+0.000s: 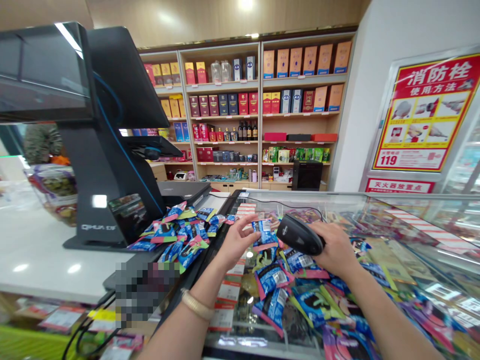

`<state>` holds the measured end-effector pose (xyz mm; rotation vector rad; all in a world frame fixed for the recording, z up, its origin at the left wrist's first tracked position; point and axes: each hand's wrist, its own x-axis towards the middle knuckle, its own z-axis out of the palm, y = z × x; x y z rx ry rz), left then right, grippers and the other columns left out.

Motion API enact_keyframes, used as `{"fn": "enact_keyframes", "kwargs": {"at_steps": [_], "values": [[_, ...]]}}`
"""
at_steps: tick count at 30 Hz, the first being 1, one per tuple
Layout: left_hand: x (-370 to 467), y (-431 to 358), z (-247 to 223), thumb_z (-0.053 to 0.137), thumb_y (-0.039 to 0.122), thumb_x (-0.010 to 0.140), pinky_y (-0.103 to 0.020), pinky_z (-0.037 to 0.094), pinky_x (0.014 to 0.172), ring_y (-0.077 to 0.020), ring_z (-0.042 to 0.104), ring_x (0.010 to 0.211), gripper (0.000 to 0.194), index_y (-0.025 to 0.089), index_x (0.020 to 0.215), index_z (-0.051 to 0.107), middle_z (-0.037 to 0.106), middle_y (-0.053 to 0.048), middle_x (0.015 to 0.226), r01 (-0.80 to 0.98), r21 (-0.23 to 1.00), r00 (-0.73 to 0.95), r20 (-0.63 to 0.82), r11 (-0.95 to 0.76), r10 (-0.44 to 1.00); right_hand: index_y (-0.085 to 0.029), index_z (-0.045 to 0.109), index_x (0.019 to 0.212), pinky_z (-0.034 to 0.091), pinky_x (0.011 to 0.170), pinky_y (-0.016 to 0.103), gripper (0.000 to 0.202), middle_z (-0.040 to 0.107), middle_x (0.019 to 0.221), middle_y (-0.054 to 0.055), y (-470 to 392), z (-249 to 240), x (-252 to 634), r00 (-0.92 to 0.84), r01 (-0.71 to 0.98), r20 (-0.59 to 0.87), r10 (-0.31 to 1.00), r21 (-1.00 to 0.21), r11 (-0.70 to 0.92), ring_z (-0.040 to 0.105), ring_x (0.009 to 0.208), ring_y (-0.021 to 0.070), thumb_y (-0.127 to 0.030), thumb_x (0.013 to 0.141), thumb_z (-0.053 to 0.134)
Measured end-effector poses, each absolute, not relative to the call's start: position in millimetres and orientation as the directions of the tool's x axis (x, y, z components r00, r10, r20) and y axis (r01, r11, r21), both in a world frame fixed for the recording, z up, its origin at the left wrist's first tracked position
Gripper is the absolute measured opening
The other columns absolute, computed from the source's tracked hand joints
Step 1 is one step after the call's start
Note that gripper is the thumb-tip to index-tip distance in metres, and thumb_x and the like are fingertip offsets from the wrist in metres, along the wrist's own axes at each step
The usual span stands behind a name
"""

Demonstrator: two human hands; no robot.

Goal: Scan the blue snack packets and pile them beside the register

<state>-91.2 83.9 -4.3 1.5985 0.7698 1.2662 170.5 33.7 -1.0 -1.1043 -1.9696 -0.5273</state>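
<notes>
My left hand point(238, 242) is open, with its thumb and fingers apart at the left edge of a small blue packet point(264, 232) whose barcode faces up. A black handheld scanner point(300, 235) is in my right hand point(335, 247), its head pointing left towards that packet. More blue, pink and green packets point(273, 280) lie loosely below and around both hands on a glass-topped counter point(262, 340). To the left of my left hand, a separate pile of similar packets point(183, 232) rests beside the register.
A large black register point(112, 150) stands at the left on a white counter point(41, 260). The scanner's cable runs across the glass behind the packets. Shelves of boxes and bottles point(225, 105) line the back wall. A red and yellow poster point(427, 115) hangs at the right.
</notes>
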Motion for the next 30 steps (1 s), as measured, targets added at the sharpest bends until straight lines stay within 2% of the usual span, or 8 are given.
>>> {"fn": "enact_keyframes", "kwargs": {"at_steps": [4,7,12,16,19,23,26,30], "values": [[-82.9,79.3,-13.1,0.08,0.033,0.064,-0.025,0.051,0.067,-0.0122,0.064,0.077,0.052,0.02,0.109,0.057,0.063,-0.007,0.11,-0.109,0.958,0.44,0.285,-0.265,0.852,-0.019,0.065,0.09,0.037,0.066,0.03,0.025,0.068,0.078,0.005,33.7,1.3,171.4,-0.279,0.853,0.831,0.482,-0.015,0.521,0.061,0.073,0.0197,-0.02,0.068,0.052],[-75.6,73.9,-17.1,0.077,0.026,0.066,-0.024,0.05,0.066,-0.0125,0.064,0.076,0.043,0.019,0.104,0.059,0.065,-0.004,0.097,0.005,0.946,0.544,0.268,-0.323,0.795,-0.019,0.065,0.09,0.037,0.067,0.03,0.024,0.068,0.077,0.005,32.9,2.8,170.7,-0.278,0.855,0.838,0.47,-0.008,0.519,0.061,0.073,0.0195,-0.02,0.07,0.052],[-72.7,69.0,-14.4,0.067,0.022,0.075,-0.032,0.049,0.086,-0.0194,0.063,0.096,0.025,0.02,0.099,0.067,0.068,-0.006,0.101,0.317,0.697,0.477,0.469,-0.643,0.743,-0.019,0.065,0.09,0.037,0.067,0.03,0.025,0.068,0.079,0.006,33.5,0.5,171.6,-0.291,0.86,0.834,0.468,0.014,0.51,0.062,0.075,0.0205,-0.021,0.068,0.052],[-82.1,78.2,-12.5,0.059,0.016,0.079,-0.035,0.049,0.089,-0.0198,0.063,0.096,0.02,0.02,0.096,0.069,0.068,-0.006,0.098,0.492,0.521,0.33,0.63,-0.698,0.703,-0.019,0.064,0.091,0.037,0.068,0.031,0.025,0.069,0.083,0.007,35.1,-2.5,172.8,-0.285,0.865,0.829,0.482,0.005,0.503,0.062,0.077,0.0212,-0.021,0.069,0.052],[-92.2,84.8,-8.1,0.056,0.012,0.077,-0.037,0.048,0.091,-0.0213,0.062,0.098,0.026,0.021,0.097,0.069,0.067,-0.006,0.1,0.687,0.425,0.204,0.665,-0.589,0.718,-0.02,0.064,0.088,0.037,0.067,0.031,0.022,0.068,0.08,0.006,35.2,-3.2,172.3,-0.282,0.865,0.819,0.5,-0.009,0.502,0.061,0.075,0.0206,-0.02,0.07,0.052],[-107.6,80.8,4.6,0.058,0.016,0.077,-0.041,0.045,0.094,-0.0247,0.061,0.104,0.037,0.022,0.113,0.066,0.065,-0.009,0.111,0.897,0.302,0.103,0.568,-0.324,0.817,-0.019,0.064,0.091,0.037,0.067,0.031,0.022,0.068,0.08,0.006,35.2,-3.4,171.3,-0.287,0.861,0.814,0.504,-0.011,0.508,0.06,0.075,0.0204,-0.02,0.072,0.051],[-125.0,69.3,13.9,0.061,0.022,0.077,-0.044,0.043,0.095,-0.0289,0.059,0.108,0.046,0.024,0.122,0.061,0.061,-0.012,0.12,0.969,0.19,0.046,0.478,-0.155,0.877,-0.019,0.064,0.093,0.038,0.068,0.031,0.024,0.069,0.082,0.006,36.2,-3.9,171.6,-0.301,0.853,0.81,0.503,-0.006,0.521,0.062,0.076,0.0208,-0.021,0.072,0.052],[-156.6,49.9,15.9,0.062,0.03,0.078,-0.049,0.038,0.1,-0.0338,0.053,0.117,0.05,0.022,0.127,0.058,0.055,-0.016,0.13,0.997,0.072,-0.068,0.49,0.037,0.869,-0.019,0.065,0.095,0.039,0.068,0.031,0.025,0.069,0.082,0.006,39.0,-6.1,172.7,-0.31,0.85,0.81,0.498,0.001,0.527,0.063,0.077,0.0216,-0.022,0.073,0.054]]}}
